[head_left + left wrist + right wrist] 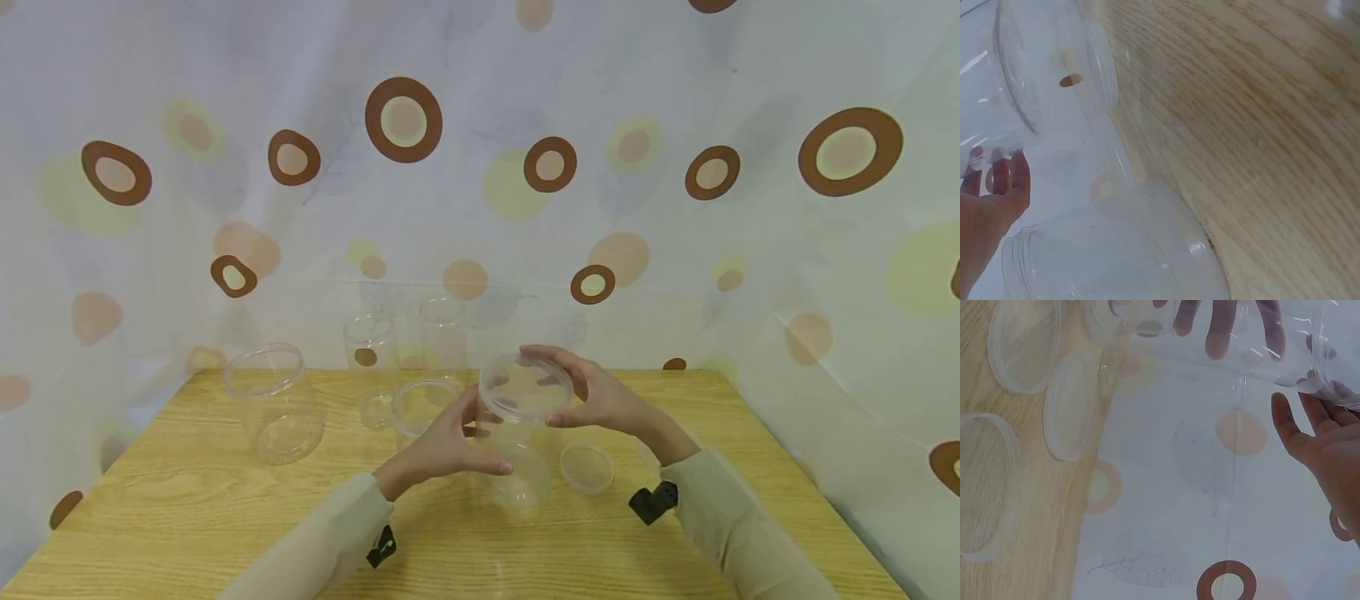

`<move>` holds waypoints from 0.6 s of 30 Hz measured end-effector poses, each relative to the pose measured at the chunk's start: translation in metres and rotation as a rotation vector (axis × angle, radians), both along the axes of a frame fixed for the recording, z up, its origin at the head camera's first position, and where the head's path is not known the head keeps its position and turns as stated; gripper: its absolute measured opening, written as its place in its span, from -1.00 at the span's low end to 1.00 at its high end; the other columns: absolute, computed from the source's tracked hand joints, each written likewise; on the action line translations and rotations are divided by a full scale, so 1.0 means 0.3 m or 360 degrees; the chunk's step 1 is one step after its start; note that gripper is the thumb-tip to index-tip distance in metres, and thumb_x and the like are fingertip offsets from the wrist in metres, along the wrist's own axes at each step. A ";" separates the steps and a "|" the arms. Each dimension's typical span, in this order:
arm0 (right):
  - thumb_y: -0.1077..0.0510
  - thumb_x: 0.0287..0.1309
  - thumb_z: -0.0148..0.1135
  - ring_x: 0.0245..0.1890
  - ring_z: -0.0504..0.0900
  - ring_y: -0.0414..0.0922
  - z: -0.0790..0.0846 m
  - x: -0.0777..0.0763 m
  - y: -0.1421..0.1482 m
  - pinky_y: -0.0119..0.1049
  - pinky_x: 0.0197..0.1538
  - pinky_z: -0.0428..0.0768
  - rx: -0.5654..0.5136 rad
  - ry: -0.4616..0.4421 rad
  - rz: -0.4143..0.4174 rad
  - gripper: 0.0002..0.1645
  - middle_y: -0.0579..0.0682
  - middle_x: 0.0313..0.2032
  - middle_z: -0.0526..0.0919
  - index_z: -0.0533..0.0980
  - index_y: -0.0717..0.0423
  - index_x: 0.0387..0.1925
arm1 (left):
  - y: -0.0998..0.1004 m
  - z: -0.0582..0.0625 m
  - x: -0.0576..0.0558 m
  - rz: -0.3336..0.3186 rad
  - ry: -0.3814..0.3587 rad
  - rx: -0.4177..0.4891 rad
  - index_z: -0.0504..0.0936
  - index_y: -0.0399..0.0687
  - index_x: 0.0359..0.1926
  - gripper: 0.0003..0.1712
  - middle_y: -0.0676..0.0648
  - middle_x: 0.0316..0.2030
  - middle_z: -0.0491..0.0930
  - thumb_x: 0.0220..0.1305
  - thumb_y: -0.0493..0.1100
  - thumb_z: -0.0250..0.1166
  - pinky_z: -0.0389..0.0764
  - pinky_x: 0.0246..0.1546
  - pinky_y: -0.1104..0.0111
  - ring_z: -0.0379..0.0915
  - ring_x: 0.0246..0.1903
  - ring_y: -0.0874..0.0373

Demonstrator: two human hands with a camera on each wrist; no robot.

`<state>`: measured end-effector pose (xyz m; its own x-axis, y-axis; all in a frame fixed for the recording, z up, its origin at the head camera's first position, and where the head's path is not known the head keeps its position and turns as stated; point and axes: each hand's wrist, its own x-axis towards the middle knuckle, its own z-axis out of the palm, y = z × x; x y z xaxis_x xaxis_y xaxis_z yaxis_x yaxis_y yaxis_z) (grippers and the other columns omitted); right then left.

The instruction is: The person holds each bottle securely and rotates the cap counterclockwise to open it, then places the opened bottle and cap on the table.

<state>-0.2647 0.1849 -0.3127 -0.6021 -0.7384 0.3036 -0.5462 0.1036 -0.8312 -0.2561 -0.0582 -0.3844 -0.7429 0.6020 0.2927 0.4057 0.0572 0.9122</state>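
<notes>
A large clear plastic jar (517, 467) is held upright above the table's middle. My left hand (442, 442) grips its side, thumb in front and fingers behind, seen through the wall in the right wrist view. A round translucent lid (525, 385) appears to lie over its mouth. My right hand (603, 402) holds the lid's edge, thumb at the front and fingers at the back. In the right wrist view, its fingertips (1284, 412) are at the jar's rim end. Just behind my left hand stands another clear jar (408, 408).
A wide clear jar (275, 417) stands at the left. Two tall clear jars, one (371, 375) left of the other (444, 342), stand at the back. A loose lid (587, 468) lies right of the held jar; the right wrist view shows several lids on the wooden table (187, 517).
</notes>
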 end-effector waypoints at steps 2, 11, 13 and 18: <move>0.24 0.03 0.29 0.21 0.26 -0.19 0.007 -0.002 0.003 -0.36 0.11 0.43 0.0029 -0.0036 0.0049 -0.04 0.11 0.32 0.09 -0.03 0.12 0.38 | 0.000 -0.001 0.000 0.0001 -0.0006 -0.0002 0.02 0.33 0.36 0.15 0.11 0.19 0.32 -0.19 -0.14 0.52 0.32 0.11 -0.07 0.34 0.12 0.13; 0.21 0.02 0.31 0.33 0.10 0.03 0.004 0.021 0.010 0.00 0.25 0.27 0.0142 0.0146 -0.0171 0.02 0.06 0.38 0.00 -0.08 -0.08 0.39 | 0.006 0.039 0.047 0.0131 -0.0083 0.0016 0.00 0.29 0.36 0.12 0.04 0.26 0.22 -0.14 -0.16 0.50 0.30 0.12 0.00 0.24 0.19 -0.06; 0.16 -0.01 0.34 0.34 0.08 0.05 -0.002 0.033 0.007 0.11 0.22 0.23 0.0148 0.0206 -0.0300 0.04 0.06 0.38 0.03 -0.07 -0.08 0.39 | 0.008 0.056 0.064 0.0161 -0.0110 0.0018 0.00 0.30 0.36 0.11 0.03 0.26 0.22 -0.13 -0.16 0.49 0.27 0.15 -0.03 0.21 0.21 -0.08; 0.14 -0.04 0.37 0.28 0.17 0.10 -0.015 0.050 -0.004 0.16 0.19 0.24 0.0125 0.0247 -0.0463 0.03 0.15 0.33 0.13 -0.03 0.04 0.37 | 0.016 0.070 0.079 0.0226 -0.0086 -0.0017 -0.02 0.26 0.37 0.13 0.01 0.22 0.28 -0.13 -0.17 0.49 0.25 0.17 -0.03 0.23 0.20 0.00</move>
<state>-0.2497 0.1837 -0.3173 -0.7420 -0.5672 0.3573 -0.6039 0.3341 -0.7237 -0.2324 -0.0533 -0.3635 -0.8354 0.4925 0.2441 0.3432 0.1206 0.9315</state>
